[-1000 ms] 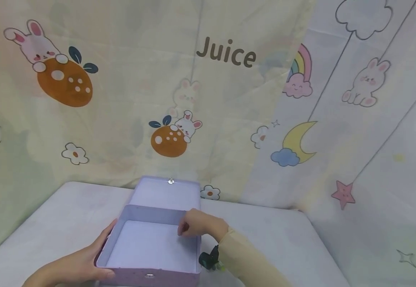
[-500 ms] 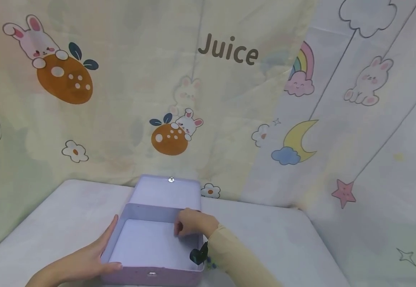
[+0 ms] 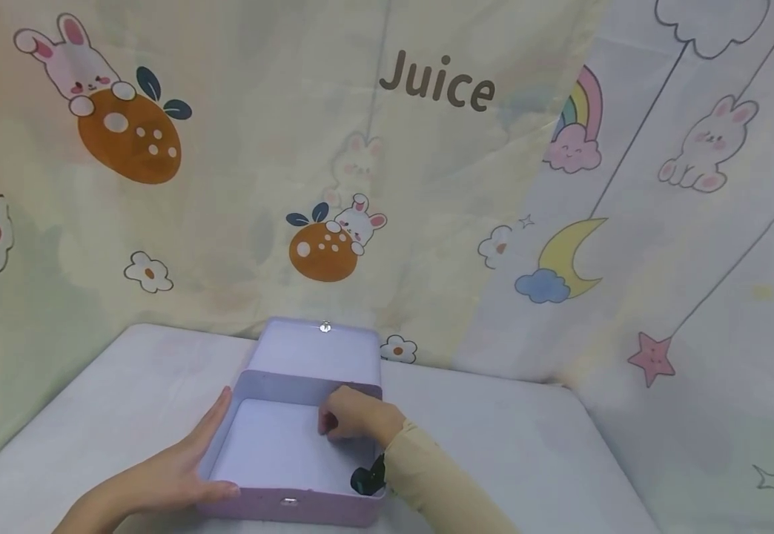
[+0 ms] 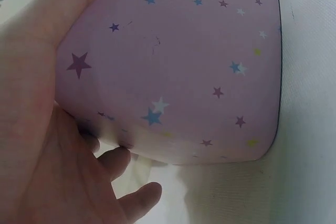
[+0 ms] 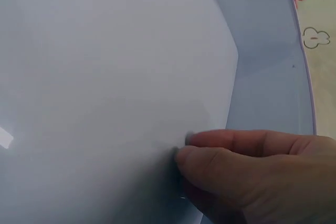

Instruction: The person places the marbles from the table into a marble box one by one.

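A lilac lidded box stands with its lid tipped back and its white floor showing. My left hand rests against the near left corner, thumb along the front and fingers stretched up the left side. In the left wrist view that hand lies on an outer face of the box printed with small stars. My right hand reaches inside at the back right, fingers bent. Thumb and fingertips meet near the box floor in the right wrist view; I cannot tell whether something small is between them.
A white-covered table carries the box. Behind it hangs a cloth backdrop with rabbits, flowers and the word Juice. A black wrist camera sits under the right sleeve, over the right rim of the box.
My right hand has shifted slightly left inside the box, its fingers still bent. The left hand has slid a little along the corner. The head view has tilted down slightly.
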Demonstrator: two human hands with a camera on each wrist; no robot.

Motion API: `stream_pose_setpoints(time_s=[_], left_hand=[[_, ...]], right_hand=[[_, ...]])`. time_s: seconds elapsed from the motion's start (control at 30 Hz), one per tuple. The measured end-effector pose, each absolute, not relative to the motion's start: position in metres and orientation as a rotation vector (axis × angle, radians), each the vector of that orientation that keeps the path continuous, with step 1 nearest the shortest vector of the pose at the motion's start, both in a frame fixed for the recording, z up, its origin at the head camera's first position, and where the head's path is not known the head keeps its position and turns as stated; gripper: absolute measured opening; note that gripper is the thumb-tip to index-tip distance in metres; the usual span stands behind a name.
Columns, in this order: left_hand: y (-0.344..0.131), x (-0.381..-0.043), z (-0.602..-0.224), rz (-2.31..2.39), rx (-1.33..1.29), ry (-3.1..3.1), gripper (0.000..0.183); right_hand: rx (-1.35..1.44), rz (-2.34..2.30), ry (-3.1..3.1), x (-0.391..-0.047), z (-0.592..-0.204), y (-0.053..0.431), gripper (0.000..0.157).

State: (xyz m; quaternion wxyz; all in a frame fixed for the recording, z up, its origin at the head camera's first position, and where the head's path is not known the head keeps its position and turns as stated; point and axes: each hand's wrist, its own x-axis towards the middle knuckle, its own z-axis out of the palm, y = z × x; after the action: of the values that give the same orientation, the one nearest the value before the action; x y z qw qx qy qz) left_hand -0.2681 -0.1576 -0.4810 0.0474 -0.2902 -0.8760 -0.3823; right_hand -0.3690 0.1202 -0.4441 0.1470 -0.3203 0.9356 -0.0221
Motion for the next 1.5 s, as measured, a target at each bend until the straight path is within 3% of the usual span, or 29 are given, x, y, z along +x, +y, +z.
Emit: stream_pose_setpoints(time_s=[0.37,0.63,0.8,1.1,1.5], left_hand=[[-0.154,-0.272,-0.480,-1.231,-0.881,-2.683,0.122],[-0.160,-0.278,-0.482,-1.206,-0.931,-2.634,0.123],[-0.159,-0.278,-0.482,-1.237,-0.920,-2.638,0.123],[-0.160,-0.277,-0.495,-1.103,-1.060,-2.490,0.123],[-0.164,-0.287,-0.501,-1.099,-1.149,-2.407,0.118]], right_hand=[[-0.990,-0.334,2.705,-0.363,-0.414,0.144,0.013],[-0.850,-0.974,2.635,-0.340,-0.393,0.193,0.021],[-0.675,-1.193,2.684,-0.320,-0.404,0.237,0.021],[-0.428,-1.106,2.712,-0.294,-0.427,0.290,0.016],[-0.239,-0.900,2.569,-0.290,-0.446,0.295,0.022]])
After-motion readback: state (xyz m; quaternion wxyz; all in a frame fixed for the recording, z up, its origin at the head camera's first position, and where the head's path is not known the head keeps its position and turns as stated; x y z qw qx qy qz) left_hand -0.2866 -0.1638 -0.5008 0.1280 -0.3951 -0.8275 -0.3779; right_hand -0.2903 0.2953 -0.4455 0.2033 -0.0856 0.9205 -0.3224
